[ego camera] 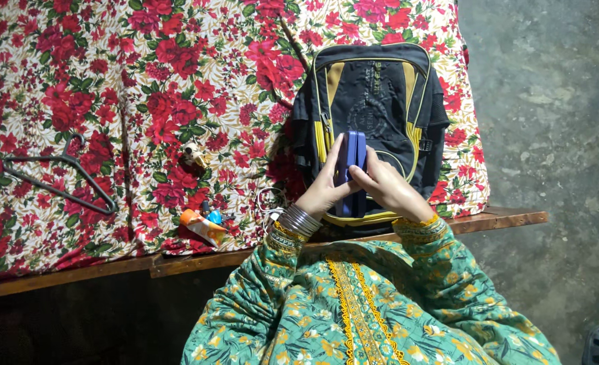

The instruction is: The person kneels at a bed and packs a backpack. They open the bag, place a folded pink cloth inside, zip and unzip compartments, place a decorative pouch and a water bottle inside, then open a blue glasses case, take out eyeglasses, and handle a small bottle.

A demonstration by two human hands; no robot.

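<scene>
Head view, looking down at a bed edge. Black-and-yellow backpack [380,94] lies flat on the red floral bedsheet [110,81], front pocket side up, near the wooden bed frame [502,217]. All visible zips look closed; contents cannot be seen.

Both hands are over the lower half of the backpack, holding one item between them: a slim blue case [351,169], stood on edge, long axis pointing away from the person. Whether the case is open or what it holds cannot be told.

Left hand [323,189]: fingers wrapped round the left face of the case, thumb side up; silver bangles on the wrist. Grip closed on the case.
Right hand [387,186]: fingers curled against the right face, fingertips pressing the near edge. Also closed on the case.

Elsewhere on the sheet: dark clothes hanger [59,176] at far left; small orange-and-white wrapped object [201,226] with a blue piece just beside it, near the frame; a small pale object [194,155] further up. White cable [267,203] lies beside the left wrist.
</scene>
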